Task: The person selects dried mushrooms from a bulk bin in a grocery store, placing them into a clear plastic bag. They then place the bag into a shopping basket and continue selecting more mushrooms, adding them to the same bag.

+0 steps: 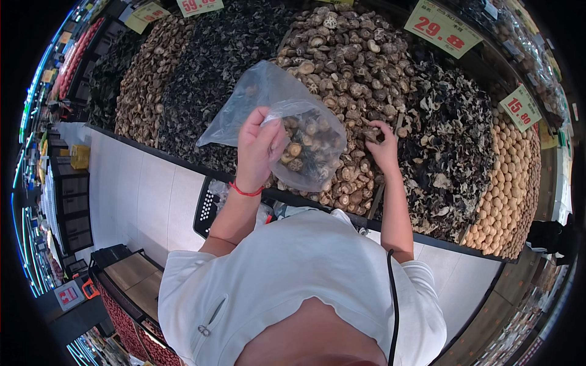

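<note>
My left hand [259, 148], with a red cord at the wrist, grips the rim of a clear plastic bag [263, 84]. Inside the bag, several dried shiitake mushrooms [294, 149] show through the film. The bag hangs over a heap of loose dried shiitake [350, 55], its mouth facing me. To the right of it, my right hand [385, 148] is low over the same heap. A dried mushroom [371, 132] sits between its thumb and index finger, partly covered by the fingers.
Black wood ear fungus [446, 151] fills the section to the right, with walnuts [499, 183] beyond. More dark fungus [210, 87] lies left. Price signs [442, 28] stand along the back. A black shopping basket [207, 206] is below the display's front edge.
</note>
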### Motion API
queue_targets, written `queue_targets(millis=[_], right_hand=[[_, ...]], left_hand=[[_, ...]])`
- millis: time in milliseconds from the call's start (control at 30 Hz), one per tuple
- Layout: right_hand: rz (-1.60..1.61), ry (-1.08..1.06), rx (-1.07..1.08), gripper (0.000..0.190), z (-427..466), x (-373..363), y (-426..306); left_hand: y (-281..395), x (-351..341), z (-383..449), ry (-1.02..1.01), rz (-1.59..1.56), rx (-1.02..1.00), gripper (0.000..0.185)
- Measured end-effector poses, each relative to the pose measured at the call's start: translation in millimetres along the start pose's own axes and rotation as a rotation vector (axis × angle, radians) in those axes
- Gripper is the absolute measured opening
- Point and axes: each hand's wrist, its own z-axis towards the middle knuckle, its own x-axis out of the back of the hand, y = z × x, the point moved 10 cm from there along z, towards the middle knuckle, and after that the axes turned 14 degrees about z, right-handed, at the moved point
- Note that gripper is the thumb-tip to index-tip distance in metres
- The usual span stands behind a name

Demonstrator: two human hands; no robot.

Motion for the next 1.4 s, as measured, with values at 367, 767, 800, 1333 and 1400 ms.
queue_targets(millis=[367,767,800,1333,1400], right_hand=[[0.808,0.171,-0.405,0.034,1.2,5.5,29.3],[1.292,-0.677,-0.641,0.035,-52.5,-135.3,-105.6],[1.328,-0.570,-0.738,0.038,-50.0,-147.4,-97.8],[1.155,-0.468,-0.434,0.020,-24.6,-80.5,-104.2],[1.008,-0.166,-0.336,0.016,-6.2,-35.0,-82.1]], left_hand=[[-0.7,1.2,-0.4,0.002,-0.002,0.015,0.007],[1.1,-4.8,-0.6,-0.023,0.002,0.002,0.009],[1.5,-4.7,-0.3,-0.022,0.006,0.001,0.009],[1.5,3.3,-5.8,0.008,-0.002,0.018,0.013],[0.5,0.8,-3.7,0.011,-0.001,0.030,0.012]])
